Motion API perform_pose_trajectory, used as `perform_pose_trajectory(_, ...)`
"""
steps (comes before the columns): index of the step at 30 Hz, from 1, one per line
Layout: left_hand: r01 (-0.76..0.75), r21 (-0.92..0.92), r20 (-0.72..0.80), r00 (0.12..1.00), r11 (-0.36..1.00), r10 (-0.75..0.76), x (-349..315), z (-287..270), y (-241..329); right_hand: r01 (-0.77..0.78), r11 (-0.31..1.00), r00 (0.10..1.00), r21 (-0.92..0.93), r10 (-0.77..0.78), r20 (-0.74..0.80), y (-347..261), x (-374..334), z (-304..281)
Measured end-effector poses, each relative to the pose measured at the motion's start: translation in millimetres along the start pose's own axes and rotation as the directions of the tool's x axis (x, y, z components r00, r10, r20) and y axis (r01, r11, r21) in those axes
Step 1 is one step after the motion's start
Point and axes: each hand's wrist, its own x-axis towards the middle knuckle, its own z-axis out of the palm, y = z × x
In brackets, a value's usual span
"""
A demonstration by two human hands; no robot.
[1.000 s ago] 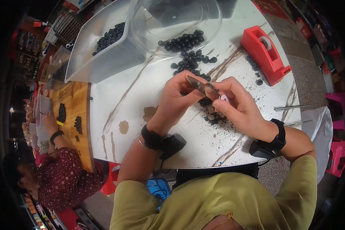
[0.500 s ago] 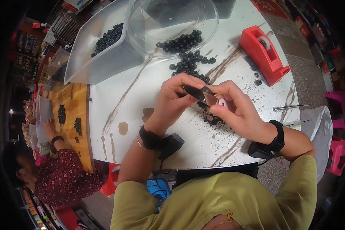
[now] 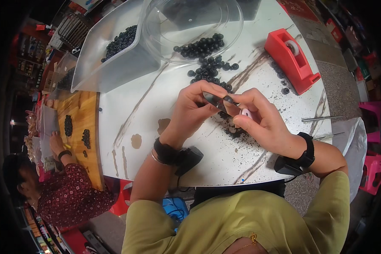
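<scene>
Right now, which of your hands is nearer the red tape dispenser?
Right. The right hand is below and left of the red tape dispenser; the left hand is farther left.

Shiny metal tool (image 3: 213, 100), glossy beads (image 3: 201, 47), smooth plastic tape dispenser (image 3: 288, 65)

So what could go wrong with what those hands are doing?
Two or three things, maybe. The shiny blade is right by the fingers of the left hand and the right hand, which pinches a pinkish piece, so a slip could nick skin. Loose dark round beads lie on the table, and a bump might send some rolling. And a thin metal rod pokes past the table's edge, so an elbow could knock it off.
</scene>
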Motion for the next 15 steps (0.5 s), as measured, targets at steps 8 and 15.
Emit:
perform_pose_trajectory(8, -0.020, -0.030, -0.021, 1.000, 0.999, 0.019, 0.8, 1.2, -1.9, 0.007, 1.000, 1.000, 0.016, -0.007, 0.008, 1.0, -0.1, 0.4)
perform_pose_trajectory(15, -0.043, 0.003, 0.012, 0.999, 0.999, 0.043, 0.1, -0.5, -1.6, 0.019, 0.999, 1.000, -0.036, -0.019, 0.016, -0.3, 0.1, -0.5)
